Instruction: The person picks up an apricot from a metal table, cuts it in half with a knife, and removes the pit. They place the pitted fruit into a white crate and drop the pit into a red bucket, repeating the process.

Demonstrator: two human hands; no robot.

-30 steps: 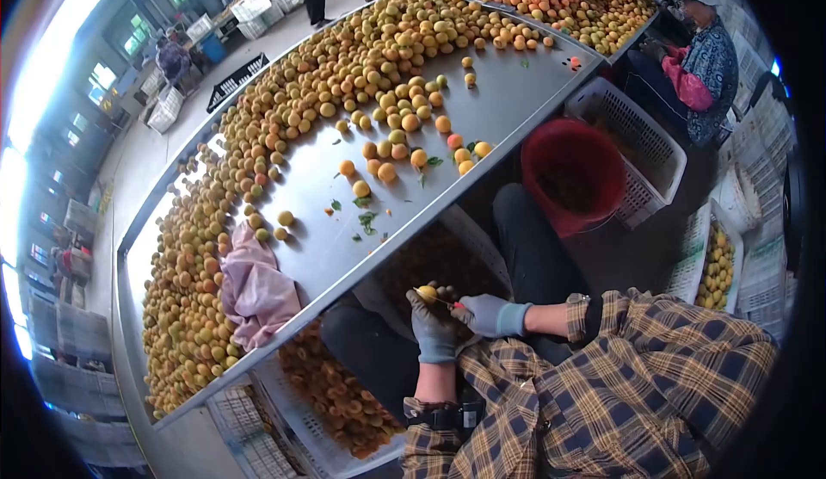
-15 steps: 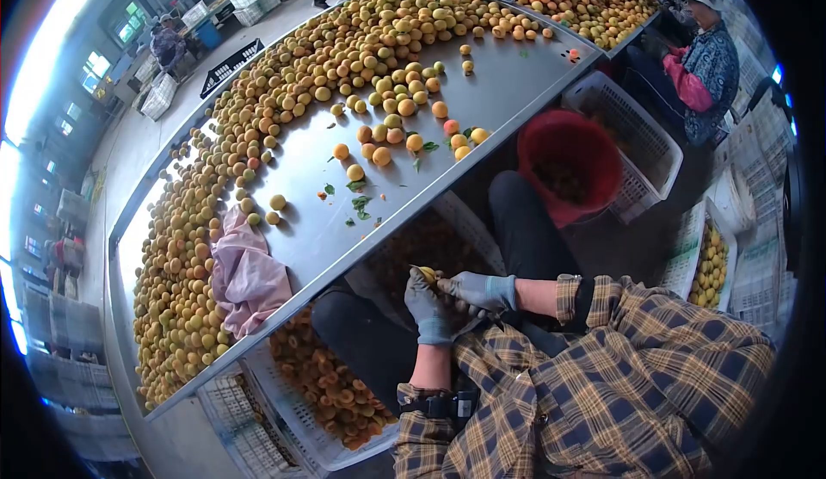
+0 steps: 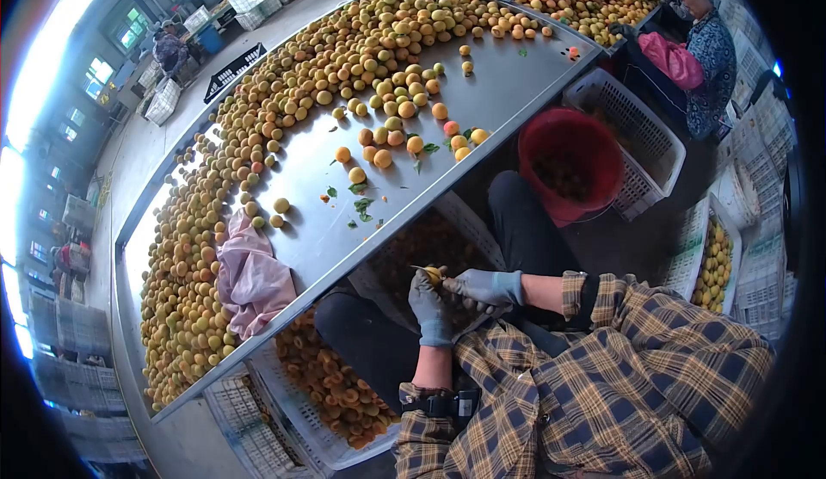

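My left hand (image 3: 429,309), in a grey glove, grips a small yellow apricot (image 3: 433,273) at its fingertips, just below the edge of the metal table (image 3: 508,83). My right hand (image 3: 484,288), also gloved, is closed around a small tool whose tip rests at the fruit; the tool is mostly hidden. Both hands hover over my lap, above a white crate (image 3: 475,236) holding split apricots. A large heap of apricots (image 3: 284,92) covers the table's far side.
A pink cloth (image 3: 249,277) lies on the table's left part. A red bucket (image 3: 571,165) and a white basket (image 3: 632,135) stand to the right. Another person (image 3: 701,40) sits at the far right. A crate of halved fruit (image 3: 331,393) sits under the table.
My hands have stayed together at the apricot, which has turned a little in my left fingers. The other person's arm has lifted toward the table.
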